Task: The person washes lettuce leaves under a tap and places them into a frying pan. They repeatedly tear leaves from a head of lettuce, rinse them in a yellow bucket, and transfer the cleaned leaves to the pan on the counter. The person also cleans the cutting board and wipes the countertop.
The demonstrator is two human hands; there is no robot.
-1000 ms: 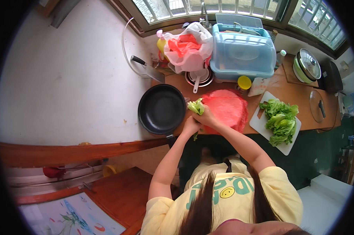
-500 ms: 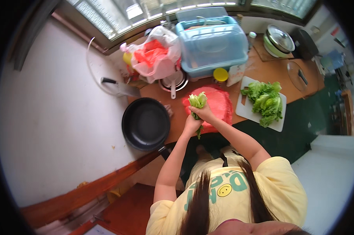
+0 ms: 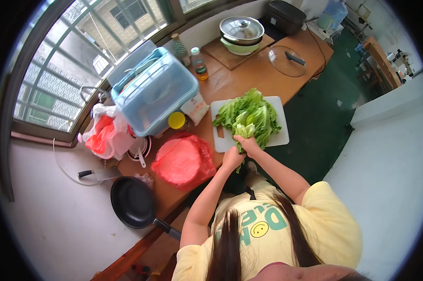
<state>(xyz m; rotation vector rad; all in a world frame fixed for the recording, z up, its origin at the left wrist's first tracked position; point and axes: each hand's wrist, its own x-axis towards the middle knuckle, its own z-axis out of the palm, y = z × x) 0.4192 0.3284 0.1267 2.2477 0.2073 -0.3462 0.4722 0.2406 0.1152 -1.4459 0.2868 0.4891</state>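
My left hand [image 3: 233,159] and my right hand [image 3: 249,144] are both closed round a bunch of lettuce [image 3: 243,130]. Its pale cut stems point up and away from me, and a leafy tip hangs below my hands. The bunch is at the near edge of a white cutting board [image 3: 280,136]. A heap of loose lettuce leaves [image 3: 258,108] lies on that board, just beyond my hands. Whether the held bunch touches the heap I cannot tell.
Left of my hands lies a red plastic bag [image 3: 181,161]. Farther left are a black frying pan [image 3: 133,202] and a cleaver [image 3: 106,174]. A blue lidded box [image 3: 157,91] stands behind. Beyond the board are a lidded pot [image 3: 242,35] and a glass lid [image 3: 286,61].
My view has turned to the right. Both hands, still holding the lettuce bunch, have moved from over the red plastic bag to the near edge of the cutting board.
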